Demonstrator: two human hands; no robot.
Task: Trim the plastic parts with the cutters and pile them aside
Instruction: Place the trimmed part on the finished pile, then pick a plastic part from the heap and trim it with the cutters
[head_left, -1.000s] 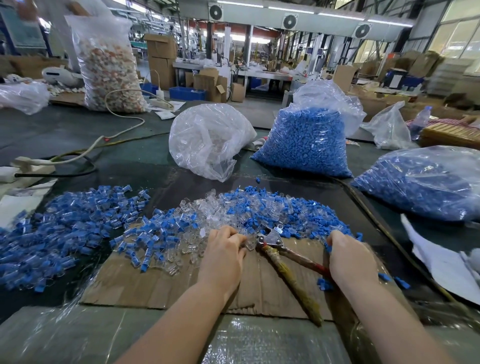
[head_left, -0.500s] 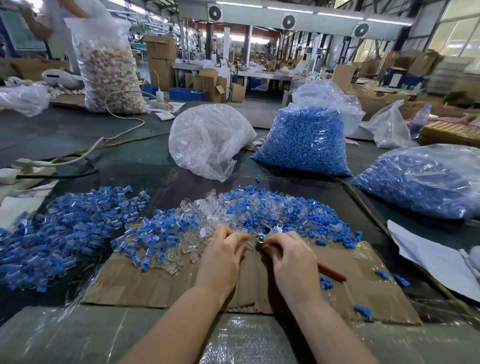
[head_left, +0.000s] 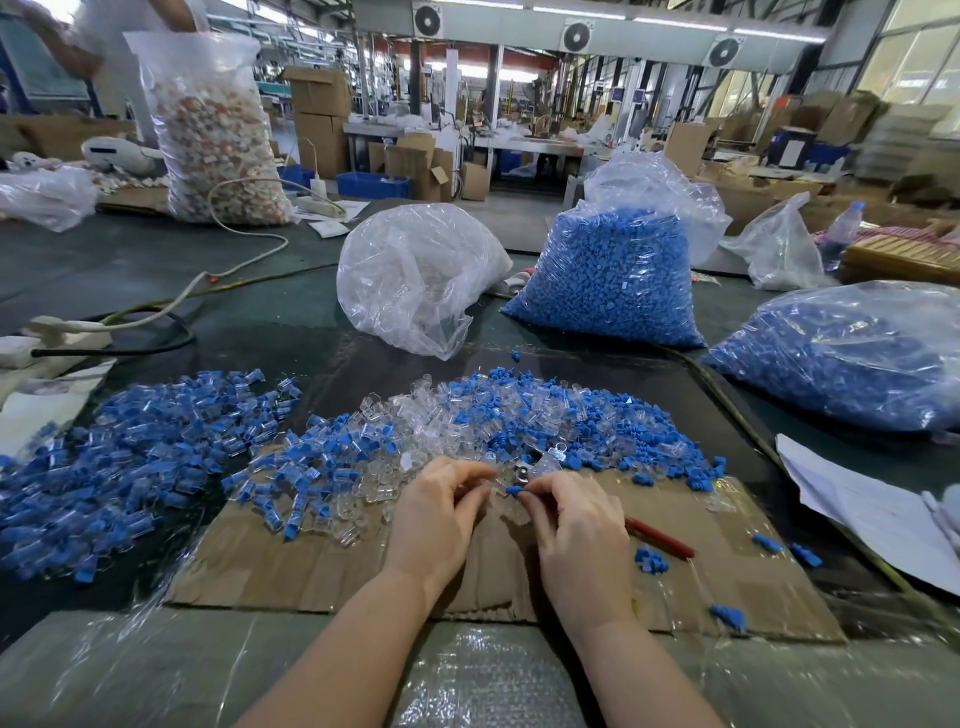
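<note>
Hands together over the work — right hand (head_left: 576, 525) has come in off the cutter handles.
I see it pinching a blue part (head_left: 514, 490) with the left hand (head_left: 441, 512); cutters (head_left: 657, 538) lie beneath on the cardboard (head_left: 291, 561) — trimming paused, I judge.

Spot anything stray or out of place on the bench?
Yes: a few blue parts lie scattered on the cardboard right of the right hand, apart from the main pile. The cutters lie partly under that hand, red handle sticking out.
</note>
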